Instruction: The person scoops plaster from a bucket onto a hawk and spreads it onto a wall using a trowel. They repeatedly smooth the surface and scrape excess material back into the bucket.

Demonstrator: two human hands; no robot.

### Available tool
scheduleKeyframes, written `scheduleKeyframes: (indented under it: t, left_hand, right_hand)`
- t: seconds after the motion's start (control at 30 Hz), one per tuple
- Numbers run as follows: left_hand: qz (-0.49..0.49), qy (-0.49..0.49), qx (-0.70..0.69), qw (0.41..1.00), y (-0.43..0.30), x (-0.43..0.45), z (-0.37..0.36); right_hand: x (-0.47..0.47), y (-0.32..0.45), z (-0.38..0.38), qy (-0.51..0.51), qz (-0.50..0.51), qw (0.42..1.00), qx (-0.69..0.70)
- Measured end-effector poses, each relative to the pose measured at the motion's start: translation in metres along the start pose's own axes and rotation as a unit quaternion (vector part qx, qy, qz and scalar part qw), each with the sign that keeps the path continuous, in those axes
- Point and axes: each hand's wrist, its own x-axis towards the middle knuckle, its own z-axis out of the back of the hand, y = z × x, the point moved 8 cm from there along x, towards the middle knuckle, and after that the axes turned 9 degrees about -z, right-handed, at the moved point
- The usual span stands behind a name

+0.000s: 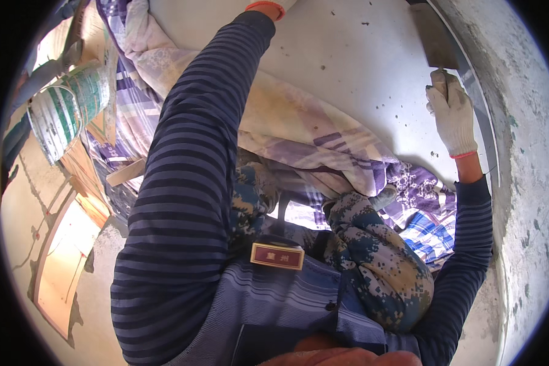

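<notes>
My right hand [452,112], in a white knitted glove with a red cuff edge, is closed around the handle of a flat metal trowel [433,39]. The blade points away from me, beside the grey strip [482,132] along the foot of the rough wall. At the top edge of the picture my left hand [277,3], gloved too, shows only near the wrist; its fingers are cut off. Beneath it lies a smooth pale surface [347,68] dotted with small dark crumbs. A purple and cream patterned blanket [302,114] lies between that surface and my knees.
A rough plastered wall [526,160] runs down the right. To the left are a green and white bucket [57,116] on its side, a small wood block [126,173] and a pale board [66,261]. A blue checked cloth [432,235] lies by my right knee.
</notes>
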Motion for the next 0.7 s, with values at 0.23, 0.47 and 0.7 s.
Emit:
scheduleKeyframes:
  t: [0.23, 0.47, 0.7]
  left_hand:
    - [-0.049, 0.001, 0.034, 0.998, -0.011, -0.008, 0.01]
    - [-0.023, 0.01, 0.036, 0.999, -0.017, -0.006, 0.016]
    - [-0.029, 0.025, 0.042, 0.998, -0.021, -0.004, 0.016]
  right_hand:
    - [0.006, -0.007, -0.016, -0.126, 0.008, 0.99, -0.064]
    - [0.048, -0.001, -0.041, -0.109, -0.082, 0.99, 0.029]
    - [0.11, 0.107, -0.041, -0.183, 0.123, 0.974, 0.041]
